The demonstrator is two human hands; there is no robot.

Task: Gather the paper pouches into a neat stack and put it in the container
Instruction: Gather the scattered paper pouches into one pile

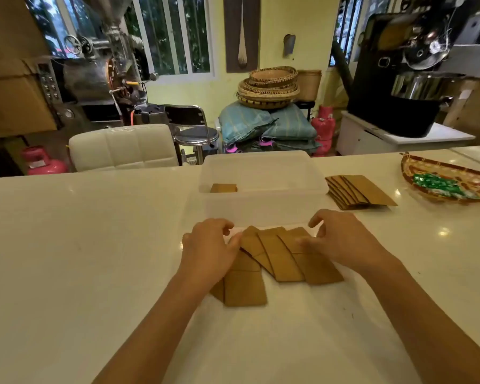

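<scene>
Several brown paper pouches (281,259) lie fanned out and overlapping on the white counter just in front of me. My left hand (209,246) rests on the left end of the fan, fingers curled, thumb touching a pouch edge. My right hand (341,236) sits on the right end, fingers spread and arched, thumb pressing a pouch. Neither hand has lifted a pouch. Behind the fan stands a translucent white plastic container (261,209), open on top, with a brown pouch (223,188) showing inside at its left. A second fanned group of pouches (358,191) lies right of the container.
A woven tray (449,184) holding green wrapped items sits at the far right of the counter (81,259). Beyond the counter's far edge are a white padded chair (122,146), a metal stool, sacks, baskets and roasting machines.
</scene>
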